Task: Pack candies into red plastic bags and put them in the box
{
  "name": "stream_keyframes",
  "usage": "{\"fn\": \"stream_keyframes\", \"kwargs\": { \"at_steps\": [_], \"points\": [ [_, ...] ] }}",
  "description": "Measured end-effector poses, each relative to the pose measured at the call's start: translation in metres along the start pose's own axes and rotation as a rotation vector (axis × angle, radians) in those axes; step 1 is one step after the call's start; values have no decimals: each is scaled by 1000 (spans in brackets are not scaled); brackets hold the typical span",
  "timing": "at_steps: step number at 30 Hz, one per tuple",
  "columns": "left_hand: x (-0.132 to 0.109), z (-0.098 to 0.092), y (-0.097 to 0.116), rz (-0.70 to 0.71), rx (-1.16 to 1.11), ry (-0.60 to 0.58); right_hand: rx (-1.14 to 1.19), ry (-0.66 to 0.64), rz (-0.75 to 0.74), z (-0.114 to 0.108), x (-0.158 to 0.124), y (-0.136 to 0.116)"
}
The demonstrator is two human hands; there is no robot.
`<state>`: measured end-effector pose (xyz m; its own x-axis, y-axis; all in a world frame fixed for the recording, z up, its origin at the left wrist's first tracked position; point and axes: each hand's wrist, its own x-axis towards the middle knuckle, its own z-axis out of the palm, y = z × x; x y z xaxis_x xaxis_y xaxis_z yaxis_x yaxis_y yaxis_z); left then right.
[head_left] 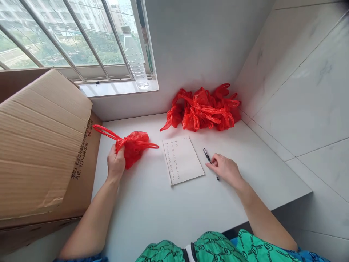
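On the left of the white table (141,207), my left hand (116,163) is closed on a knotted red plastic bag (137,145). Its long handle loops stick out to both sides, and its contents are hidden. My right hand (225,169) is at a black pen (206,154), thumb and curled forefinger at the pen's middle. The pen slants beside the right edge of a paper pad (188,160), which has rows of small writing on its left part. Behind the pad, a heap of several knotted red bags (207,109) lies against the wall.
A large open cardboard box (40,138) with printed text stands at the left, its flap leaning toward the table. A clear water bottle (135,60) stands on the windowsill (120,89) by the barred window. Tiled wall (308,102) bounds the right side.
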<state>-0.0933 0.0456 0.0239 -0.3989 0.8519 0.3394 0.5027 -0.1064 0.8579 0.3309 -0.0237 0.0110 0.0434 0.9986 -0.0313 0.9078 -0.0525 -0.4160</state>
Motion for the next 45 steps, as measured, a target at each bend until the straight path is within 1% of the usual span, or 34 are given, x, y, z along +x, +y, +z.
{"fn": "stream_keyframes", "kwargs": {
  "at_steps": [2,3,4,5,6,7,8,9,11,12,13,14,16,18,20,21,23,25,26,27,28,29,30,31,32,34,36,38,41,45],
  "points": [
    [-3,-4,0,-31,72,-36,-40,-9,12,-1,1,-4],
    [-7,-6,4,-11,105,-16,-39,-14,20,-3,0,-6],
    [-11,-7,9,47,141,35,-15,-18,25,-7,-1,-9],
    [-17,-8,17,144,172,109,30,-24,21,-12,-3,-13],
    [-25,-8,25,277,193,186,92,-36,2,-17,-6,-19],
    [-35,-6,35,433,215,234,171,-65,-41,-22,-10,-27],
    [-45,-2,44,592,238,213,252,-116,-105,-26,-15,-36],
    [-57,3,53,741,272,97,325,-192,-179,-29,-19,-47],
    [-81,15,66,980,374,-301,434,-322,-298,-32,-25,-67],
    [-91,21,69,1039,420,-446,473,-372,-341,-32,-27,-75],
    [-100,27,71,1047,447,-525,509,-402,-362,-31,-27,-81],
    [-106,31,71,1037,468,-559,553,-423,-361,-30,-26,-84],
    [-113,36,68,989,484,-540,697,-469,-296,-27,-22,-83],
    [-113,37,65,954,481,-511,919,-516,-205,-21,-18,-79],
    [-114,36,64,915,464,-531,1120,-521,-156,-11,-18,-79],
    [-114,36,64,886,451,-562,1175,-498,-153,-4,-19,-82],
    [-118,35,67,800,396,-667,1191,-438,-172,8,-20,-89],
    [-122,33,71,666,266,-824,1166,-387,-189,17,-19,-94],
    [-124,32,73,584,179,-913,1174,-345,-176,17,-15,-94],
    [-126,30,75,501,90,-995,1206,-272,-148,15,-11,-91],
    [-126,28,76,427,17,-1051,1250,-177,-109,11,-6,-85],
    [-126,27,75,373,-28,-1069,1299,-57,-63,5,0,-79],
    [-126,26,74,341,-41,-1044,1337,69,-37,-2,5,-72],
    [-124,25,72,323,-22,-981,1341,142,-32,-9,10,-65],
    [-123,26,69,314,20,-898,1328,158,-41,-15,14,-60],
    [-120,28,61,296,127,-758,1267,109,-81,-19,19,-57],
    [-119,32,55,285,204,-705,1173,44,-113,-11,25,-62],
    [-120,34,51,311,233,-710,1069,33,-128,5,34,-72],
    [-123,36,49,367,212,-764,928,64,-168,31,54,-88],
    [-124,36,50,382,127,-842,780,66,-221,51,78,-99]
  ]
}}
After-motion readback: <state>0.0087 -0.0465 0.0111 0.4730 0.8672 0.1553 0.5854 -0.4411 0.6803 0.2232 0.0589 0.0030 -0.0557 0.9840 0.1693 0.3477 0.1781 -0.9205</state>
